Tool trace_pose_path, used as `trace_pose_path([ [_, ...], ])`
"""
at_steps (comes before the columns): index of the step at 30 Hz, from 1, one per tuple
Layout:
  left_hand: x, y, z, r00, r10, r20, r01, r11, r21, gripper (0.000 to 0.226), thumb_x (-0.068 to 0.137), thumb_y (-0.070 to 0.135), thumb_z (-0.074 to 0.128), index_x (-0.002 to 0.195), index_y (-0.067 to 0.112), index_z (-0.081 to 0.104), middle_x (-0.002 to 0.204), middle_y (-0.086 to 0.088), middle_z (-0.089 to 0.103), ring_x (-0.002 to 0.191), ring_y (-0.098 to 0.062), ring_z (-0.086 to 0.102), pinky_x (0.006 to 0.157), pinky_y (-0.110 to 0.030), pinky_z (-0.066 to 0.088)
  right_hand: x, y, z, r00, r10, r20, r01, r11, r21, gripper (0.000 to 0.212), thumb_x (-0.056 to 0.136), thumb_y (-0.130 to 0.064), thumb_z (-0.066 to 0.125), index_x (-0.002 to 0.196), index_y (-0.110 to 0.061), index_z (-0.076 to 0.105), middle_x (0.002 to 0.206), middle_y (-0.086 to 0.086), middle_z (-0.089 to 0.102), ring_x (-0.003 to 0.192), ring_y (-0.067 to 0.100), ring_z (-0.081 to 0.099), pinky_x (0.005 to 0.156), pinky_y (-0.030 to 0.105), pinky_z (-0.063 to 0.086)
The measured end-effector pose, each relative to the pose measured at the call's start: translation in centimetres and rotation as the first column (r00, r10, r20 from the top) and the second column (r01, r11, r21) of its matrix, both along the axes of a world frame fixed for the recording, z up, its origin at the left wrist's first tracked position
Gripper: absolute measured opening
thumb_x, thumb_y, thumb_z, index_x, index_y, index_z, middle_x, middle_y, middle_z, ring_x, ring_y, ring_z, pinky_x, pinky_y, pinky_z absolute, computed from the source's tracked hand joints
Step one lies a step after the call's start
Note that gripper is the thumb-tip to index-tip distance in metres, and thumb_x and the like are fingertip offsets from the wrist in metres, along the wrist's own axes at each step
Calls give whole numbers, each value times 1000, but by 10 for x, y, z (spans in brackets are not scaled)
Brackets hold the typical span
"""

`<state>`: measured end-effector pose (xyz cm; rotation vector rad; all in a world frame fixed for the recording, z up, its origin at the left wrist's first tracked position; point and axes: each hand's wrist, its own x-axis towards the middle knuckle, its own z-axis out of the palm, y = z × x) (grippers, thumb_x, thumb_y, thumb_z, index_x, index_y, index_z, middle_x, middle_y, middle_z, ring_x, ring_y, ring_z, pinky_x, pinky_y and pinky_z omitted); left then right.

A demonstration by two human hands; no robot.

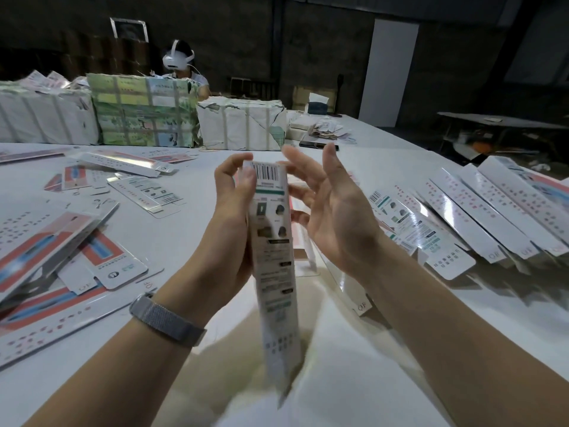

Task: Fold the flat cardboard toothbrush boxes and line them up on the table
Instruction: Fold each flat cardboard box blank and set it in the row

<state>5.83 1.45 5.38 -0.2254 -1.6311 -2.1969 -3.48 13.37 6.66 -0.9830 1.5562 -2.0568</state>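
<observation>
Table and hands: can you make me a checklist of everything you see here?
Surface: white table, large, mostly covered.
Job's things: one box held upright; flat boxes scattered left; folded boxes lined up right.
Clutter: strapped bundles along the far edge; paper scraps.
Grippers: left hand grips the box; right hand open beside it, fingertips near the top.
Cables: nothing seen.
Surroundings: dark walls; another person wearing a headset behind the bundles.

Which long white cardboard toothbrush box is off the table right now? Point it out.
The long white cardboard box with the barcode at its top end, held upright by the left hand. The others lie on the white table.
</observation>
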Motion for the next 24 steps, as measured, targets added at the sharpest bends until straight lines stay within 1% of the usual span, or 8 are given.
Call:
trace_pose_path([
  [4, -5, 5, -5, 991, 7, -132, 1, 998, 60, 27, 109, 21, 27, 126, 33, 43, 108, 2, 69, 93, -10, 70, 75, -26, 56, 10, -3, 0, 974, -83, -212, 112, 985, 131, 57, 84, -52, 54, 138, -33, 53, 127, -2, 60, 114, 15, 60, 94, 35, 49],
  [6, -15, 5, -4, 982, 36, -185, -20, 996, 85, 32, 106, 13, 30, 127, 33, 44, 111, 0, 70, 94, -14, 72, 74, -30, 58, 18, -6, -2, 876, -167, -452, 290, 932, 218, 66, 78, -39, 63, 143, -31, 51, 123, 0, 54, 104, 12, 62, 89, 30, 52],
  [8, -26, 0, 2, 966, 136, -221, -111, 986, 122, 30, 98, 14, 44, 123, 31, 45, 112, -5, 67, 89, -20, 68, 71, -34, 57, 22, -6, 1, 831, -206, -517, 361, 906, 219, 65, 78, -32, 68, 141, -30, 54, 117, 1, 53, 96, 15, 63, 90, 35, 55],
  [11, -29, -6, -3, 986, 98, -134, -83, 990, 111, 57, 85, 47, 70, 136, 43, 46, 136, -8, 52, 109, -24, 62, 83, -36, 55, 21, 2, 15, 813, -228, -536, 410, 878, 247, 60, 82, -25, 73, 139, -29, 57, 115, 3, 55, 94, 20, 65, 87, 42, 58],
  [13, -25, -6, -11, 997, -6, -80, 9, 999, 32, 77, 61, 75, 76, 130, 69, 41, 136, -1, 54, 121, -29, 58, 86, -49, 53, 14, 16, 29, 752, -253, -609, 492, 830, 264, 57, 84, -26, 73, 139, -31, 56, 120, 4, 57, 97, 19, 63, 84, 41, 58],
  [16, -23, -12, -18, 996, 53, -70, -54, 998, -16, 82, 50, 86, 73, 124, 76, 40, 131, 2, 53, 121, -28, 52, 81, -51, 52, -2, 48, 54, 631, -353, -691, 657, 717, 233, 54, 84, -32, 72, 136, -34, 58, 123, 1, 59, 101, 17, 60, 83, 38, 57],
  [20, -23, -19, -19, 997, 65, -45, -67, 997, -25, 85, 54, 83, 74, 131, 68, 42, 128, -1, 57, 118, -28, 55, 75, -48, 53, -38, 116, 81, 419, -405, -812, 886, 378, 269, 47, 85, -36, 67, 132, -36, 61, 116, -9, 62, 100, 12, 59, 84, 34, 50],
  [24, -29, -15, -25, 994, 105, -6, -105, 994, -13, 66, 74, 64, 60, 137, 57, 42, 118, -2, 60, 113, -31, 59, 71, -48, 50, -83, 192, 80, 445, -343, -827, 864, -79, 497, 43, 85, -34, 59, 128, -32, 58, 121, 2, 63, 115, 27, 55, 94, 41, 50],
])
